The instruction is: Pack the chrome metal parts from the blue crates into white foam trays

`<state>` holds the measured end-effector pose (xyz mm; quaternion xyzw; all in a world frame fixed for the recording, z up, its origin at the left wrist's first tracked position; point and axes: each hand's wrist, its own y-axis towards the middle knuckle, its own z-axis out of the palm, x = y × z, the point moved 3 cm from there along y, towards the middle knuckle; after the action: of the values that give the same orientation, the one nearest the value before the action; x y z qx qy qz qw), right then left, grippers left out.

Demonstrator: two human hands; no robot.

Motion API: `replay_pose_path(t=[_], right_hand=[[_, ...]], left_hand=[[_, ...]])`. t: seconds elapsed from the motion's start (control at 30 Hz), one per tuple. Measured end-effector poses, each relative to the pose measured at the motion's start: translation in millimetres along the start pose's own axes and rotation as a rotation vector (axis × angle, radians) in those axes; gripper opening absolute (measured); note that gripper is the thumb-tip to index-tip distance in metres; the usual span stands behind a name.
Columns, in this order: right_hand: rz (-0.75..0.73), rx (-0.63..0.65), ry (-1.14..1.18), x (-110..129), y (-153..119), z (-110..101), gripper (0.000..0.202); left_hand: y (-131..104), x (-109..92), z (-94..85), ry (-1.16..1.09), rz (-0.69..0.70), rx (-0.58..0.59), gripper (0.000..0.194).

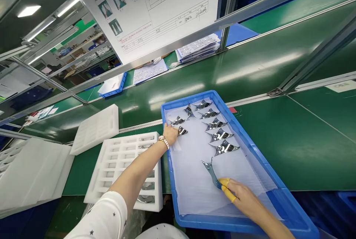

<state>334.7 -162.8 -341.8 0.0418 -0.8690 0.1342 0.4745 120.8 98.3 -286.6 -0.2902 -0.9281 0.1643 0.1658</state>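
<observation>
Though slim, shiny — fork-tipped blue-gray pc [212, 172] in fingertip pinch of R hand [239, 193]; L hand [170, 134] — finger grip unclear

Lit ceiling lamps [29, 11] above cluttered background shelves [78, 51]

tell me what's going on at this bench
A person's right hand, with yellow finger covers, holds a shiny piece at the blue tray. The left hand is at another piece near the tray's left side; its grip is hidden. More pieces lie on the white sheet. A slotted white block sits left.
</observation>
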Motion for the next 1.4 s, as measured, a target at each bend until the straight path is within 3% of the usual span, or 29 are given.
replay_pose_path(t=[0.27,0.57,0.67,0.87,1.0,1.1,1.17,1.27,1.4], right_hand=[[-0.042,0.011,-0.032,4.6,2.2,-0.5,0.042],[-0.103,-0.014,-0.024,2.1,5.4,5.6,0.038],[-0.139,-0.082,-0.002,-0.4,5.5,4.1,0.037],[-0.166,-0.449,0.092,4.1,-6.2,-16.4,0.038],[-0.096,-0.562,0.211,26.5,-0.1,-5.2,0.049],[-0.126,-0.425,0.262,73.5,24.5,34.1,0.049],[-0.215,-0.247,0.268,119.1,47.3,76.4,0.042],[-0.392,0.037,0.155,190.1,82.3,157.4,0.029],[-0.509,0.266,-0.240,251.6,115.5,264.0,0.026]], left_hand=[[8.7,-6.6,-11.9,0.056,-0.051,0.068,0.023],[-6.6,2.6,-39.7,0.039,0.005,-0.063,0.023],[-9.1,11.9,-45.1,0.013,0.041,-0.136,0.026],[-32.9,45.1,-63.4,-0.158,-0.020,-0.391,0.025],[-72.6,100.7,-68.4,-0.347,-0.167,-0.612,0.020],[-121.7,161.7,-45.9,-0.562,-0.294,-0.721,0.019],[-163.8,202.7,-12.3,-0.848,-0.365,-0.724,0.020],[-236.1,249.4,60.4,-1.404,-0.491,-0.619,0.022],[-333.5,279.9,158.3,-1.818,-0.759,-0.471,0.030]])
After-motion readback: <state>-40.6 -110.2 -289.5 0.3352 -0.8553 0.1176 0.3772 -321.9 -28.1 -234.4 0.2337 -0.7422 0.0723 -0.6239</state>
